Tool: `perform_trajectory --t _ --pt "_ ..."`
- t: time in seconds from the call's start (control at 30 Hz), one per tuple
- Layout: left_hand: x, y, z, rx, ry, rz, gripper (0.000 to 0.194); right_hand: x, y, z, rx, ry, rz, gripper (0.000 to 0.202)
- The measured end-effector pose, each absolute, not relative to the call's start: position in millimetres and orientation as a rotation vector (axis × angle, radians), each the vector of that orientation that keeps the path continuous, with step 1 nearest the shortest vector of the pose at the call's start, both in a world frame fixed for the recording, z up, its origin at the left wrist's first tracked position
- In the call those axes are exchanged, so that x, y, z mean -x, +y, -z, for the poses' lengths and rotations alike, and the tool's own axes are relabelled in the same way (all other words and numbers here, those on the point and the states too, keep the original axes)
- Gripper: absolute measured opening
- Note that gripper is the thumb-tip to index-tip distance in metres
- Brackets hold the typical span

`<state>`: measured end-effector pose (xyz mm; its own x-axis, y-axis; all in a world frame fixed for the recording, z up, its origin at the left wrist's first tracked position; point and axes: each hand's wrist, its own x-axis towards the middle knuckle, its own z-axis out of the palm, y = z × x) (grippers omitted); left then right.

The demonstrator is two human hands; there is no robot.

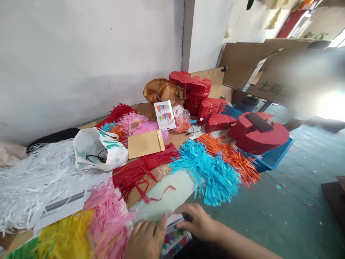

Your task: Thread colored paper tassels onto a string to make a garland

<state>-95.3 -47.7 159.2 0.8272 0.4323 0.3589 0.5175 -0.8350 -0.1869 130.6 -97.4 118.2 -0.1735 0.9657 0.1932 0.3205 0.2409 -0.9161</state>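
Low in the view, a flat printed packet (174, 238) with a white upper edge and colourful pictures is held near my body. My left hand (147, 239) grips its left side, the thumb along the edge. My right hand (196, 222) pinches its upper right part, where a small dark patch shows that I cannot make out. Pink paper tassels (109, 212) lie left of my left hand. Beyond the hands are a pale board (172, 189) with a loose red strip, red tassels (144, 167), blue tassels (207, 171) and orange tassels (229, 154).
A brown envelope (144, 144), a white bag (101, 149) and a printed card (164, 115) lie mid-table. White strips (40, 176) and yellow tassels (66, 235) cover the left. Behind are a tan bag (155, 90) and red stacks (199, 90); a blue crate (280, 156) stands right.
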Motion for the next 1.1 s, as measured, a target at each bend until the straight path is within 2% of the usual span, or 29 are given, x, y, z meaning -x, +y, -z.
perform_trajectory --t 0.13,0.27,0.4,0.63,0.7,0.87,0.97,1.1 --pt "89 -48 -167 2.745 -0.716 0.379 0.03 -131 -94 -125 1.093 -1.712 -0.932 0.035" --pt "83 -46 -168 2.716 -0.666 0.494 0.032 -134 -92 -127 1.112 -1.725 -0.947 0.039" --pt "84 -45 -166 2.788 -0.631 0.51 0.048 -135 -93 -125 1.05 -1.727 -0.955 0.042" --pt "80 -48 -166 2.773 -0.626 0.602 0.026 -133 -90 -118 0.907 -1.643 -0.843 0.027" --pt "81 -49 -166 2.789 -0.641 0.686 0.025 -134 -91 -117 0.902 -1.613 -0.853 0.024" --pt "91 -50 -163 2.891 -0.812 0.735 0.041 -135 -95 -117 0.985 -1.527 -0.944 0.017" --pt "96 -52 -159 2.861 -0.862 0.903 0.032 -133 -95 -121 0.994 -1.502 -0.974 0.012" --pt "98 -55 -159 2.713 -0.843 1.05 0.023 -130 -83 -131 0.886 -1.559 -0.948 0.024"
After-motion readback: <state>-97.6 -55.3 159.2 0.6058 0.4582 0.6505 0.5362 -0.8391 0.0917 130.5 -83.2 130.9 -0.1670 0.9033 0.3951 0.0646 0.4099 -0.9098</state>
